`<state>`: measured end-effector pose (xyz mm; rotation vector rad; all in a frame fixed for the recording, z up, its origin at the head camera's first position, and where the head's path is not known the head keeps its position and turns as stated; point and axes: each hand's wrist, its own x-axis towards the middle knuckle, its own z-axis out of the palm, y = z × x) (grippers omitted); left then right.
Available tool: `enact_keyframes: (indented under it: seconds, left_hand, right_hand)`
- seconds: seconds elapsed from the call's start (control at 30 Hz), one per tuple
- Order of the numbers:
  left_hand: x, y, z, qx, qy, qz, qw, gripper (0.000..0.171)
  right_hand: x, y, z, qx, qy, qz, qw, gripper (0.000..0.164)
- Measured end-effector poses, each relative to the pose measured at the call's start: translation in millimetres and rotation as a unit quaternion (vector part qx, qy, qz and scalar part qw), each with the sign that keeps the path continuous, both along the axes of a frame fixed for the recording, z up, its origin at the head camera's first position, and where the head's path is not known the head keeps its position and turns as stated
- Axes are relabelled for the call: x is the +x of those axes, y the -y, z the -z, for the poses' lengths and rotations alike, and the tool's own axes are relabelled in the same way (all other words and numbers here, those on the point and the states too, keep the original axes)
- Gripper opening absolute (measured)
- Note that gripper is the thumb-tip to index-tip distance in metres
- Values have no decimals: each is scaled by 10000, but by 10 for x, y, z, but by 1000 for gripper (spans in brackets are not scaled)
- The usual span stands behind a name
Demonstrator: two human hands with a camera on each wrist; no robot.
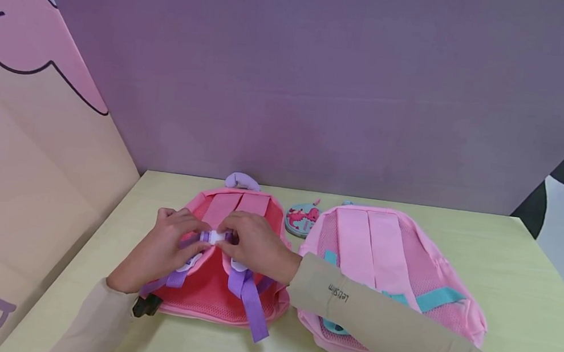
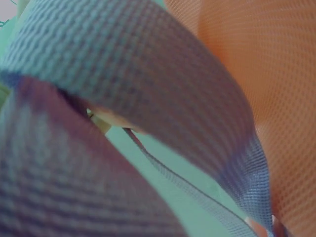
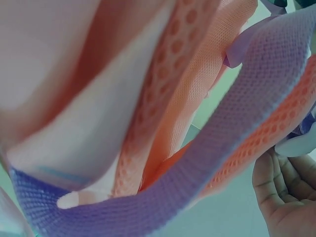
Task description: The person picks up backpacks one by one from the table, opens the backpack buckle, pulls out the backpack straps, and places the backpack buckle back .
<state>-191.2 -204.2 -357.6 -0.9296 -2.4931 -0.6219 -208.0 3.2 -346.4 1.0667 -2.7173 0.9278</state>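
Note:
A coral-pink backpack (image 1: 192,295) lies back side up, its two shoulder straps drawn toward each other. Between them sits a small white buckle (image 1: 214,238) on a short purple strap. My left hand (image 1: 163,247) pinches the buckle's left end with thumb and fingertips. From the other side, my right hand (image 1: 259,248) pinches its right end. Purple webbing (image 1: 252,308) hangs from the shoulder straps. Close-up purple webbing (image 2: 133,69) fills much of the left wrist view. A purple strap (image 3: 217,143) crosses the right wrist view in front of coral mesh.
A light pink backpack (image 1: 357,247) with turquoise straps lies to the right, partly under my right forearm. Behind, between the bags, is a small round pouch (image 1: 302,219). A purple panel (image 1: 322,88) stands along the back edge of the pale table (image 1: 520,316).

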Motion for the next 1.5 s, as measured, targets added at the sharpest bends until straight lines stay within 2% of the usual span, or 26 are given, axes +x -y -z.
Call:
enact_keyframes:
  seconds: [0.3,0.9,1.3,1.5]
  left_hand:
    - [-14,10,28,32,-215,168,9996,33]
    - [-12,1,34,150,-90,76,9998,37]
    - [-31,-24,21,30,-81,-2,10000,37]
    - [-29,-18,46,11,-97,63,9999,36]
  right_hand:
    - [-6,-14,7,-12,-69,-119,9999,26]
    - [-4,-17,3,1,28,-34,10000,29]
    - [-2,-18,-14,-54,50,63,10000,31]
    - [8,-15,-1,39,-24,86,10000,29]
